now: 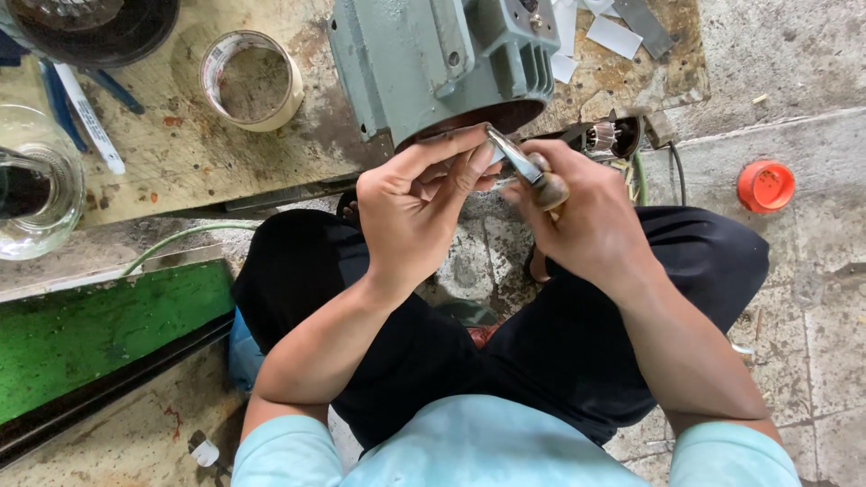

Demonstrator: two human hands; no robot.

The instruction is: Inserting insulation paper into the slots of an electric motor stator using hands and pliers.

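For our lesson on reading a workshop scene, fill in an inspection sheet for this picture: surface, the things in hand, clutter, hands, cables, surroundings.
Surface: worn, stained wooden board on a cracked concrete floor.
Things in hand: metal blade tool with a rounded wooden handle, held at the open end of a grey-green motor housing.
Clutter: tape roll, glass jar, white pen, orange cap, paper strips.
Hands: left hand pinches the blade with its fingers; right hand grips the handle.
Cables: green cable along the floor; thin dark wire by the board.
Surroundings: green panel; small wound part beside the motor.
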